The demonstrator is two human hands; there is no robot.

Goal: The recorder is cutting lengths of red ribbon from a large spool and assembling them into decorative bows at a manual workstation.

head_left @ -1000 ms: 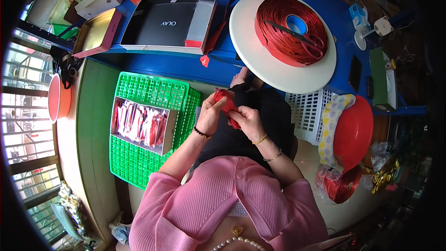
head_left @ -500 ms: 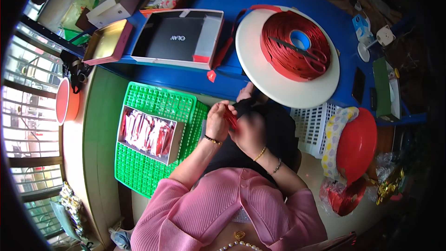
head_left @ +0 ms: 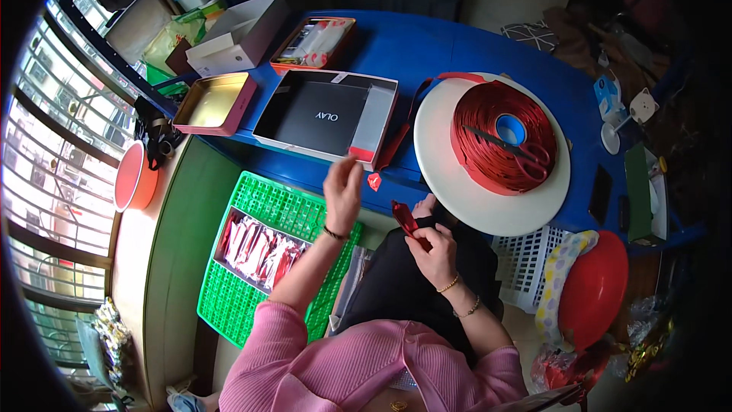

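Observation:
My right hand point(head_left: 435, 255) is closed on a folded strip of shiny red foil ribbon point(head_left: 403, 216), held over my lap with one end sticking up past the fingers. My left hand point(head_left: 343, 194) is raised at the table's front edge, by the near right corner of a shallow black-lined box point(head_left: 309, 113). Its fingers are curled together; whether they pinch anything is hidden. Just right of it lies a small red scrap point(head_left: 374, 181). A big roll of red ribbon point(head_left: 476, 133) rests on a white round board point(head_left: 438, 183), with scissors point(head_left: 526, 162) on top.
On my left, a green plastic crate point(head_left: 225, 313) bears a box of red-and-white packets point(head_left: 263, 248). Along the blue table point(head_left: 427, 42) stand a pink gold-lined tray point(head_left: 217, 103) and a green box point(head_left: 646, 194). A white basket point(head_left: 526, 263) and red basin point(head_left: 595, 290) are at right.
My hands, together over my lap before, are now apart. The left has moved forward to the black-lined box; the right keeps the red ribbon. The view has tilted up.

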